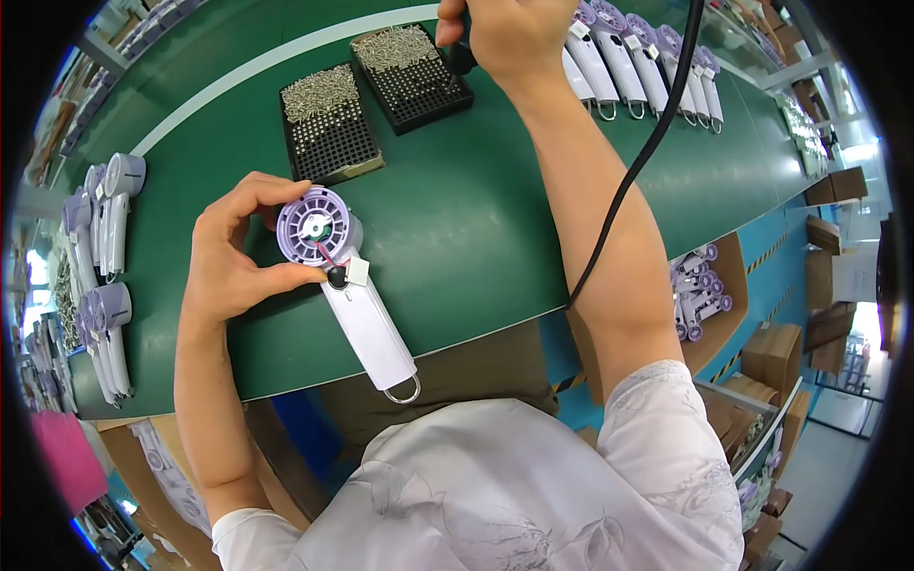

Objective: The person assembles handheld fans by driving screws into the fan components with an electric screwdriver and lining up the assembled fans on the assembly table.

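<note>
My left hand (221, 252) curls around the round purple head of a handheld fan (369, 338), thumb and fingers pressing on its rim. The fan's white handle points toward me, with a metal loop at its end. Inside the open head, red and black wires and a small white connector (357, 270) show. Farther off, my right hand (519, 36) is closed around a black electric screwdriver (461, 59), mostly hidden by the fingers and the picture's edge. Its lower end is over the right edge of a black screw tray (419, 90).
A second screw tray (328, 124) lies beside the first on the green table (457, 219). More fans stand at the left (112, 214) and far right (624, 62). A black cable (640, 157) crosses my right arm. Below the table's edge, a cardboard box (725, 314) holds purple parts.
</note>
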Available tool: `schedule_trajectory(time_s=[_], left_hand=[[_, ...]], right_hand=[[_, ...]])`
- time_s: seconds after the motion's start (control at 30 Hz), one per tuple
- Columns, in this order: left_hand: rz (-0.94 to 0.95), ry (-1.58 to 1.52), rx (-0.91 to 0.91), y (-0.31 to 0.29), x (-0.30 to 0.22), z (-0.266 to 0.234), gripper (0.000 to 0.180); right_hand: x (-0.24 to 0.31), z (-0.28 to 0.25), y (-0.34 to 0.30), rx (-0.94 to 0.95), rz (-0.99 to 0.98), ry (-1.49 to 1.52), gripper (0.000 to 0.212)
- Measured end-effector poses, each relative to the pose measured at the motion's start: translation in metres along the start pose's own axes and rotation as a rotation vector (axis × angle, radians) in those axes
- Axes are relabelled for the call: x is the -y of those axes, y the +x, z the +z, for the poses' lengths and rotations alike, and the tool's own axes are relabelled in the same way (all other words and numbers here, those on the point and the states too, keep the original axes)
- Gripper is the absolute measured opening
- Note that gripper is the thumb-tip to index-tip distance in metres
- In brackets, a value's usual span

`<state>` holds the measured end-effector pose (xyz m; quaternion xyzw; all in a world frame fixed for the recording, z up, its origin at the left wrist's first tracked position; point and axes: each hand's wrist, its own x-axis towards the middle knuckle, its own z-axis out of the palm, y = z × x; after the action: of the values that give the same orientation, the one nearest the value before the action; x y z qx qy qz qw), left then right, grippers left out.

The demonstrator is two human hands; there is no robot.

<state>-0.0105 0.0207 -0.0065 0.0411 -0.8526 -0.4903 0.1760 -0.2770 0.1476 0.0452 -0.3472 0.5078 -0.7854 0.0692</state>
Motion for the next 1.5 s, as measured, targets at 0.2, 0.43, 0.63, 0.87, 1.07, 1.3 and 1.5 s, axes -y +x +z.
schedule_trajectory(time_s=[0.2, 0.43, 0.63, 0.87, 1.07, 1.3, 1.5], left_hand=[[-0.012, 0.006, 0.004, -0.001, 0.001, -0.001, 0.072], [-0.003, 0.007, -0.001, -0.003, 0.001, -0.001, 0.073], [-0.011, -0.005, -0.003, -0.003, 0.004, 0.000, 0.074], [-0.039, -0.014, 0.016, -0.002, 0.004, -0.003, 0.075], [-0.025, -0.018, 0.027, 0.001, 0.007, -0.002, 0.078], [-0.004, -0.017, 0.017, -0.003, 0.006, -0.002, 0.077], [0.014, 0.025, 0.009, 0.000, 0.005, -0.001, 0.074]], right_hand=[[-0.001, -0.001, -0.001, 0.021, -0.018, -0.006, 0.032], [-0.002, 0.002, -0.003, -0.005, 0.002, 0.011, 0.030], [-0.009, 0.002, -0.002, 0.161, -0.060, 0.002, 0.029], [-0.013, 0.000, 0.002, 0.224, -0.239, -0.211, 0.033], [-0.008, -0.009, 0.002, 0.147, -0.146, -0.054, 0.032], [-0.004, -0.006, -0.003, 0.119, -0.024, 0.018, 0.031], [-0.006, -0.007, -0.001, 0.065, -0.008, 0.049, 0.032]])
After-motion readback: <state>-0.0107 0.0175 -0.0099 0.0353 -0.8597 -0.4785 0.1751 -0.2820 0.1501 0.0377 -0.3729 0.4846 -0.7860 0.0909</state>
